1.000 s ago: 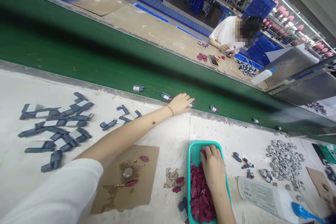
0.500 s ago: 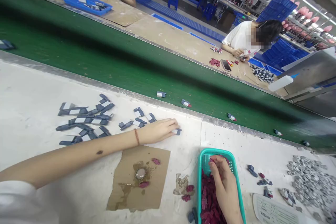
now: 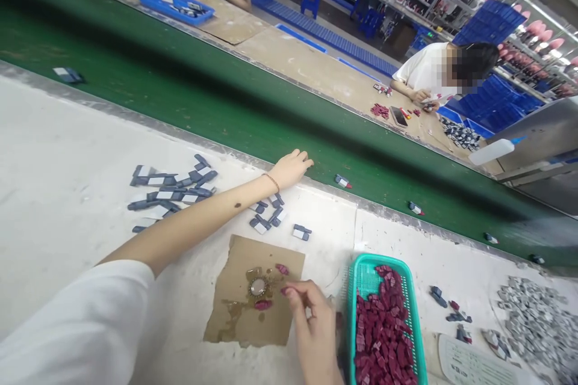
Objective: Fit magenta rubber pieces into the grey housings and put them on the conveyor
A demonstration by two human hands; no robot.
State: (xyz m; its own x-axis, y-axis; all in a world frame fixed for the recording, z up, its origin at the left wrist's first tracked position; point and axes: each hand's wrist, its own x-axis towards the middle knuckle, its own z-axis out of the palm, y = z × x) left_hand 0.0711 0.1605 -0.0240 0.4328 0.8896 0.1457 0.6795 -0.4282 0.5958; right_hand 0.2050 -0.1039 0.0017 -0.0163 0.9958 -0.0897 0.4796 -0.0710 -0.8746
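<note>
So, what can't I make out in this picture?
In the head view:
Left hand: its own back hides whether it grips anything.
Maroon piece: mostly hidden by the right hand.
Dark grey parts: partly covered by the left forearm.
Teal basket: near end cut off by the bottom edge.

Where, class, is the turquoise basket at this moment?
In the head view, the basket stands on the white table, low and right of centre, just right of the right hand; the cardboard lies farther left, past that hand.
</note>
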